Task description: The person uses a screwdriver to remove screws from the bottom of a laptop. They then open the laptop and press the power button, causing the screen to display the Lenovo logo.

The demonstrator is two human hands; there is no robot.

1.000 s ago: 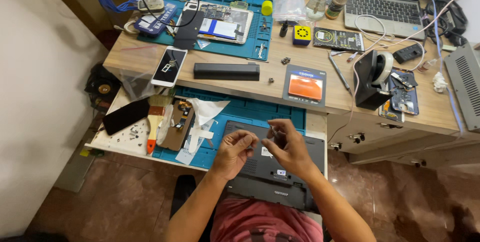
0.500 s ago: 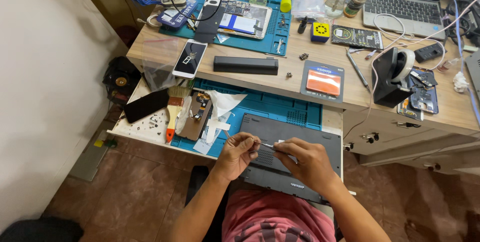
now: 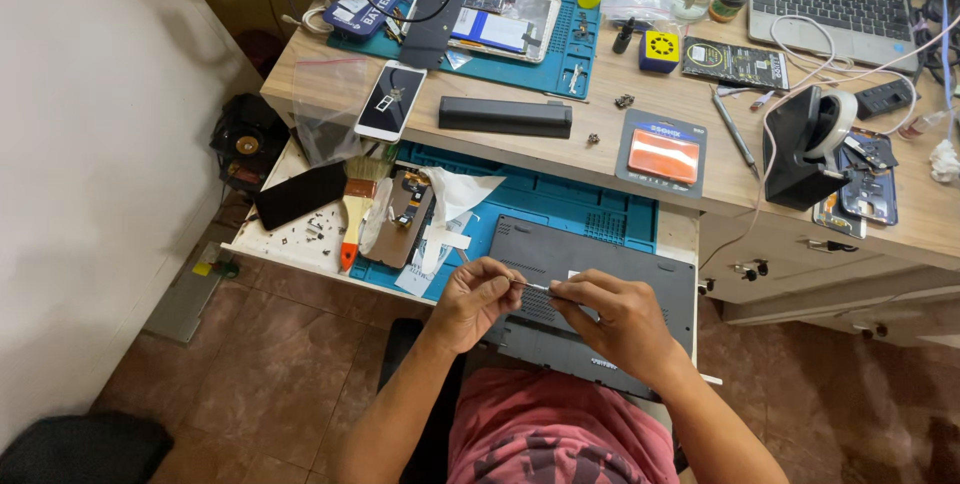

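On blue mat [image 3: 560,206], both hands' fingers [image 3: 500,279] pinch tweezers [image 3: 532,286].

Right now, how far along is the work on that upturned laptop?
Done so far: the laptop lies bottom-up on the blue mat, and a long black battery bar sits apart on the desk. In hand: left hand and right hand pinch a thin metal tool over the base. Left: the bottom cover looks still in place.
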